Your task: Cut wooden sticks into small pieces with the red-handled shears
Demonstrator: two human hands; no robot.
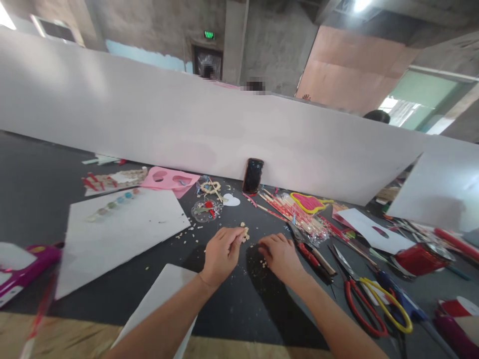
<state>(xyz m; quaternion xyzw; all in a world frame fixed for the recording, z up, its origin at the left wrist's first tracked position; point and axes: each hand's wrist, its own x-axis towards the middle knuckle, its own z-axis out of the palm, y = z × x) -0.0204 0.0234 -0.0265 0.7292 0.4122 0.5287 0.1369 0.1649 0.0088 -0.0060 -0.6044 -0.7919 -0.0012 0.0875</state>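
Observation:
My left hand (223, 252) is closed in a pinch, thumb against the bent fingers. A small cluster of beige pieces (245, 233) shows at its fingertips. My right hand (281, 255) hovers low over the black tabletop, its fingers curled inward; whatever lies between them is hidden. Loose beige bits (264, 263) are scattered just below those fingers. Beyond my left hand lie a white paper heart (231, 200), a clear dish (205, 211) with red and small pieces in it, and a ring of beige pieces (210, 187).
A phone (253, 175) leans on the white partition (239, 129). Pliers (309, 249), scissors (359, 284) and red-patterned sticks (280, 204) lie to the right, near a red spool (422, 258). White boards (123, 234) and a purple glue gun (30, 267) are on the left.

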